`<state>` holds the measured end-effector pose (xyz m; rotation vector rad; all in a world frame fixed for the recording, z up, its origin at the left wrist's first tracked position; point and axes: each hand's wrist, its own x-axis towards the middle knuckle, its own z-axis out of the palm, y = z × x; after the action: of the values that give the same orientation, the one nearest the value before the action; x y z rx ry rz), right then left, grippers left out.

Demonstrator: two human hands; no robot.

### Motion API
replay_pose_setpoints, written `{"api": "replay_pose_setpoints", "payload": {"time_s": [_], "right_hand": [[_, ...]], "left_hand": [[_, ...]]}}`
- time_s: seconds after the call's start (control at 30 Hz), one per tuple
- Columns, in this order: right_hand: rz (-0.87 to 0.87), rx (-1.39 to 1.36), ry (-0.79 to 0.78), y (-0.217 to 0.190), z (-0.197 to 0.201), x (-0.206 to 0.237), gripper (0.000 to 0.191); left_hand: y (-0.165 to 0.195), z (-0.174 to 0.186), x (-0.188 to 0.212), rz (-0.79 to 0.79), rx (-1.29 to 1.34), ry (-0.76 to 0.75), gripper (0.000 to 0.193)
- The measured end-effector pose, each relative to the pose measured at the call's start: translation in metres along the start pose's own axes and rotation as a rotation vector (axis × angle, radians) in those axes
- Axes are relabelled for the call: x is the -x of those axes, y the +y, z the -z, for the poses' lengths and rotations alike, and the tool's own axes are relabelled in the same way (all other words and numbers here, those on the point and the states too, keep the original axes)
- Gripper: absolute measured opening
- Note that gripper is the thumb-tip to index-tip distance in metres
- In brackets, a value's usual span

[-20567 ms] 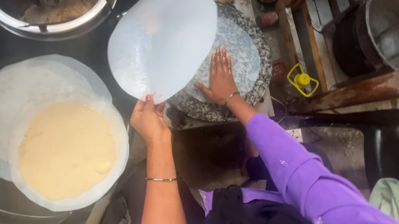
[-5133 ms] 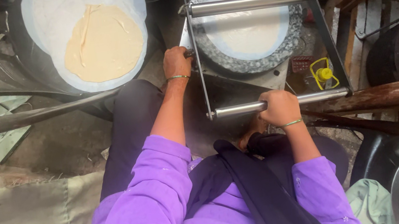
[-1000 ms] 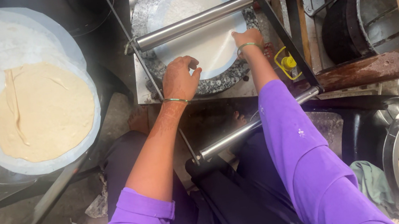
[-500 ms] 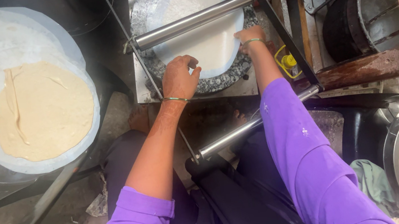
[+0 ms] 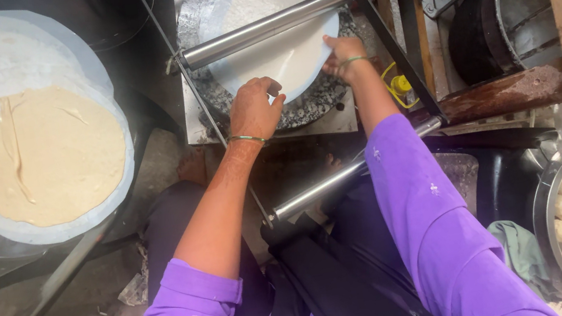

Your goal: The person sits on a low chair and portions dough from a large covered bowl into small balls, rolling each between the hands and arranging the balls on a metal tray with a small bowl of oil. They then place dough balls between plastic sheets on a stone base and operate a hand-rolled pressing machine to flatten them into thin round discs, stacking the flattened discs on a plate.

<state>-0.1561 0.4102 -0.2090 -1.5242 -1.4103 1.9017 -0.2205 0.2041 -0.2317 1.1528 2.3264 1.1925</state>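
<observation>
We see the left hand [image 5: 255, 107] with curled fingers, its grip pinching the near edge of the thin white round dough sheet [image 5: 278, 45]. The right hand [image 5: 342, 56] pinches the sheet's right edge. The sheet lies on the speckled round stone slab [image 5: 198, 13], under the steel roller bar [image 5: 268, 26]. Half a second ago, both hands sat slightly lower on the rim.

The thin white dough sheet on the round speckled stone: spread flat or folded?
Spread flat: the thin white dough sheet lies open under the steel roller.
</observation>
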Motion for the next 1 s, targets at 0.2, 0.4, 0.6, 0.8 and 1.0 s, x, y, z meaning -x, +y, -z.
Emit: {"api": "replay_pose_setpoints", "payload": {"time_s": [0.2,0.4,0.6,0.8,1.0], "right_hand": [[0.104,-0.088,0.024,0.008,0.001,0.005,0.019],[0.048,-0.077,0.050,0.023,0.012,0.021,0.020],[0.180,-0.055,0.128,0.048,0.041,0.075,0.025],[0.177,-0.161,0.050,0.073,0.056,0.086,0.033],[0.085,-0.169,-0.099,0.069,0.050,0.073,0.055]], "left_hand": [[0.003,-0.001,0.000,0.011,-0.007,0.007,0.019],[0.010,-0.006,0.007,-0.080,-0.066,-0.008,0.027],[0.024,-0.023,0.020,-0.393,-0.168,-0.034,0.046],[0.014,-0.047,0.028,-0.209,-0.071,-0.270,0.026],[0.003,-0.045,0.014,0.051,0.144,-0.295,0.041]]}}
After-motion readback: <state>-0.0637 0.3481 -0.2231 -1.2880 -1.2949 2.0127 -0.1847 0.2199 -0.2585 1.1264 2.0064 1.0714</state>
